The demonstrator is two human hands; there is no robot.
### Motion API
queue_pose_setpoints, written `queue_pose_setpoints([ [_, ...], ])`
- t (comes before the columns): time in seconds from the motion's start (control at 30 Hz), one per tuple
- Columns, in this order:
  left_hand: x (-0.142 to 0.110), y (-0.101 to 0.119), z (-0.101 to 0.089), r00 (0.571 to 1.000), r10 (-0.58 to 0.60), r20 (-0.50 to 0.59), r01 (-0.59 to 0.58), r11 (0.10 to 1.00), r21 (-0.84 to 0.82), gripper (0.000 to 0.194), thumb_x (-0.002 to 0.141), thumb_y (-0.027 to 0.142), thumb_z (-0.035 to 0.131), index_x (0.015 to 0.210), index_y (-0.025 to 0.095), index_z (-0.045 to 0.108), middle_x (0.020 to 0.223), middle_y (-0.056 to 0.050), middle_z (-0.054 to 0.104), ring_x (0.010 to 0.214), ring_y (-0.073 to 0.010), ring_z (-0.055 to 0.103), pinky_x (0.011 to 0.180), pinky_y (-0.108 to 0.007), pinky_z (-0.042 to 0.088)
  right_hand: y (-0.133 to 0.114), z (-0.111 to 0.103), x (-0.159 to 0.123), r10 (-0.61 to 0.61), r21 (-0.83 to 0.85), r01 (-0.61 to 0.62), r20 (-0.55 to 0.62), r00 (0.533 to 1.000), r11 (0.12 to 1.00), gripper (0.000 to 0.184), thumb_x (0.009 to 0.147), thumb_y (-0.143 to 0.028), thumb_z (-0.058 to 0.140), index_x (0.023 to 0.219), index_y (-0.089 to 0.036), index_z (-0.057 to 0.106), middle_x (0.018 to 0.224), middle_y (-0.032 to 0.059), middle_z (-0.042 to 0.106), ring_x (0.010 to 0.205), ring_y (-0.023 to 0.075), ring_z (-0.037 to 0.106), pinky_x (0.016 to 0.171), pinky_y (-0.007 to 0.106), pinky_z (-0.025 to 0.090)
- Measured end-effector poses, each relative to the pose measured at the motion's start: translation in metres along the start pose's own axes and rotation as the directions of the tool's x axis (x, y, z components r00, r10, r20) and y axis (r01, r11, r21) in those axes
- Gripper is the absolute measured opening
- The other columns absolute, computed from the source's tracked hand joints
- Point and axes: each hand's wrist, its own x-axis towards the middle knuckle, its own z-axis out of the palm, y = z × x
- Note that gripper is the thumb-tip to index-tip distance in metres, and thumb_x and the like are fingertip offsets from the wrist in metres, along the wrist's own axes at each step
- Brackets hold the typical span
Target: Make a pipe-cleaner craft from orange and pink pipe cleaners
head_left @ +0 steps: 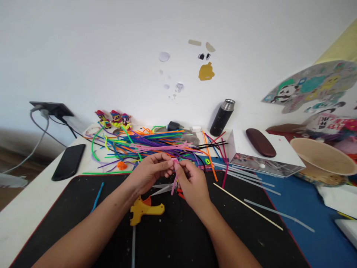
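Note:
Both of my hands meet over the black mat [237,227]. Between them is a pink pipe cleaner [174,186], its upper end coiled at the fingertips and its tail hanging down. My left hand [152,166] pinches the coil from the left with thumb and fingers. From the other side, my right hand [192,182] closes thumb and forefinger on it. Under my hands lie scissors [163,189] with silver blades and red handles, partly hidden. A yellow hot glue gun [146,210] with a clear glue stick in it rests below my left hand.
Behind my hands spreads a pile of colourful pipe cleaners [156,143]. A phone [68,162] lies left, and small figures [114,118] stand at the wall. A black thermos [222,118], a white box [264,149], a wooden skewer [248,206] and clear glue sticks [251,176] are on the right.

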Motion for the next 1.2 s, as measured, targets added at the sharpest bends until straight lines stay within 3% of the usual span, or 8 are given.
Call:
queue_pose_setpoints([
  [0.4,0.000,0.003,-0.004,0.998,0.011,0.068,-0.027,0.968,0.251,0.044,0.066,0.045,0.099,0.080,0.013,0.073,0.068,-0.003,0.072,0.061,-0.0126,0.065,0.059,-0.022,0.051,0.003,0.001,0.003,0.056,0.100,-0.053,-0.026,0.998,0.994,0.033,0.100,-0.050,0.062,0.084,-0.021,0.064,0.057,-0.0043,0.056,0.048,0.0125,0.050,0.045,0.023,0.036],
  [0.63,-0.001,0.012,-0.010,0.991,0.050,0.126,-0.094,0.923,0.373,0.043,0.075,0.053,0.090,0.090,0.014,0.077,0.076,-0.003,0.071,0.064,-0.0132,0.060,0.062,-0.024,0.049,-0.003,0.000,0.002,0.019,0.013,-0.019,-0.026,0.999,1.000,0.029,0.099,-0.045,0.060,0.083,-0.022,0.066,0.056,-0.0043,0.053,0.050,0.0133,0.051,0.048,0.024,0.039],
  [0.83,-0.001,0.015,-0.015,0.992,0.037,0.119,-0.090,0.877,0.473,0.038,0.075,0.050,0.089,0.080,0.015,0.076,0.069,-0.001,0.066,0.060,-0.0114,0.053,0.058,-0.023,0.044,-0.002,0.001,0.000,-0.068,-0.136,0.068,0.001,0.998,0.988,0.023,0.099,-0.036,0.060,0.082,-0.022,0.068,0.059,-0.0052,0.050,0.054,0.0126,0.045,0.053,0.025,0.033],
  [1.2,0.000,0.015,-0.016,0.994,0.074,0.085,-0.106,0.862,0.495,0.039,0.075,0.052,0.088,0.078,0.016,0.074,0.065,0.000,0.065,0.057,-0.0117,0.054,0.056,-0.023,0.044,0.003,0.002,0.000,-0.040,-0.137,0.044,0.028,0.999,0.990,0.026,0.103,-0.041,0.058,0.093,-0.021,0.072,0.065,-0.0029,0.057,0.056,0.0138,0.049,0.053,0.025,0.035],
])
